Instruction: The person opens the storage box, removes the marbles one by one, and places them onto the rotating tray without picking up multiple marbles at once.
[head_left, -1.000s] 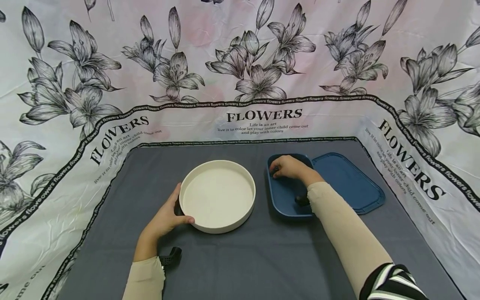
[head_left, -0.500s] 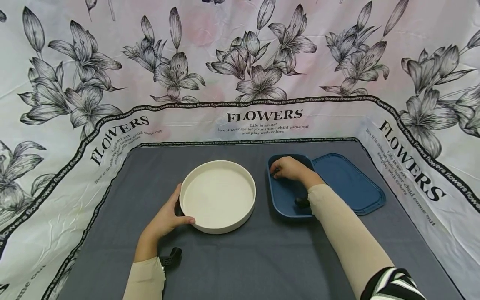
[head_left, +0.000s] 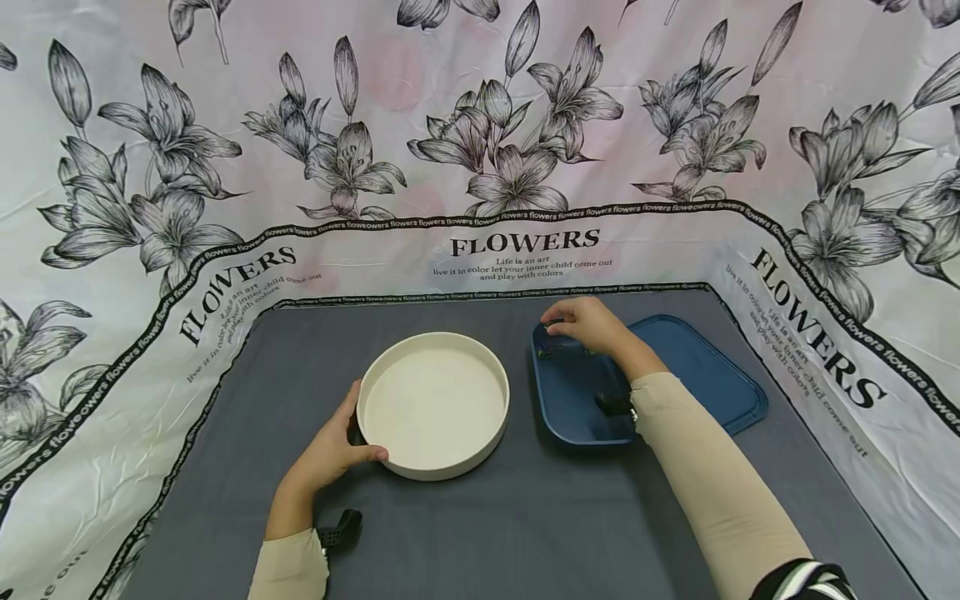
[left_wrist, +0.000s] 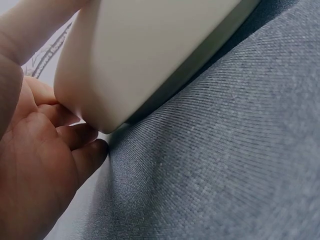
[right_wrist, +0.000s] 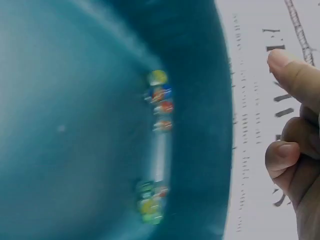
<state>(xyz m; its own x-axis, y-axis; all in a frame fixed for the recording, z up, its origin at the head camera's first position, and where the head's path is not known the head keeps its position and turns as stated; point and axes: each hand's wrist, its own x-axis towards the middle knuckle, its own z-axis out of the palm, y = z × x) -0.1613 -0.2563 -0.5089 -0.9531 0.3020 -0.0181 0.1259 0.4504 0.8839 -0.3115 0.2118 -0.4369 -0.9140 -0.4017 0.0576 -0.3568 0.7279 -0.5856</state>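
A round cream dish [head_left: 435, 404] stands on the grey cloth, and my left hand [head_left: 330, 454] grips its left side. In the left wrist view the fingers [left_wrist: 90, 155] press at the dish's lower edge [left_wrist: 145, 55]. My right hand [head_left: 588, 325] is over the far left corner of a blue rectangular box [head_left: 577, 417], with bent fingers. In the right wrist view, the right hand [right_wrist: 300, 120] shows beyond the box wall, its thumb apart from the curled fingers. Whether it holds something small is hidden. Several small coloured glass marbles [right_wrist: 160, 107] lie along the box's far inner edge.
A blue lid [head_left: 697, 371] lies flat to the right of the box, partly behind the right forearm. Grey cloth [head_left: 465, 533] covers the work area, bordered by a white cloth printed with flowers. Each wrist wears a small black camera [head_left: 345, 527].
My right hand has risen from inside the box to its far corner, uncovering some marbles. The left hand keeps its hold on the dish. The head view has tilted slightly up.
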